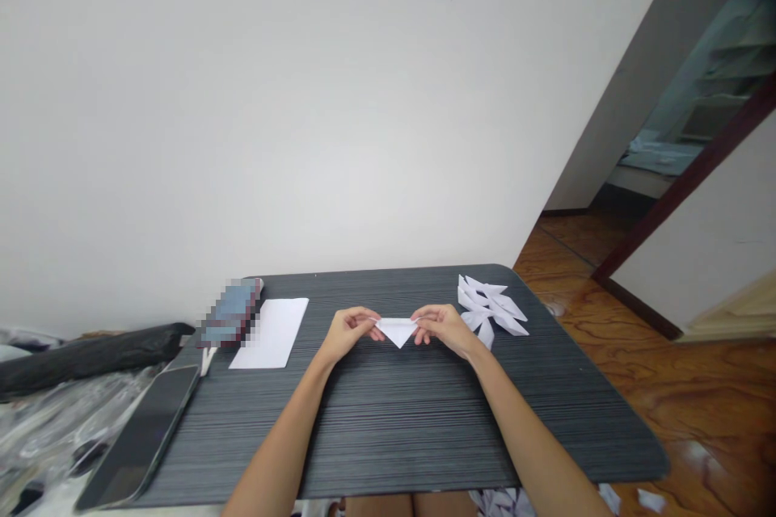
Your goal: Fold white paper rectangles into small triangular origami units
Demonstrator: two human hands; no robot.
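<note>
A small folded piece of white paper (398,331) is held up over the middle of the table, its point towards me and a folded band along its far edge. My left hand (355,329) pinches its left corner between thumb and fingers. The right corner is pinched the same way by my right hand (441,326). To the right of that hand lies a pile of folded white paper pieces (494,308) with pointed ends. Left of my left hand, a stack of white paper sheets (276,335) rests flat.
The dark wood-grain table (400,428) stands against a white wall. A phone-like device (234,311), blurred out, lies at back left, and a black tablet (145,432) at the left edge. Paper scraps (651,499) and more folded pieces (503,501) show below the front edge.
</note>
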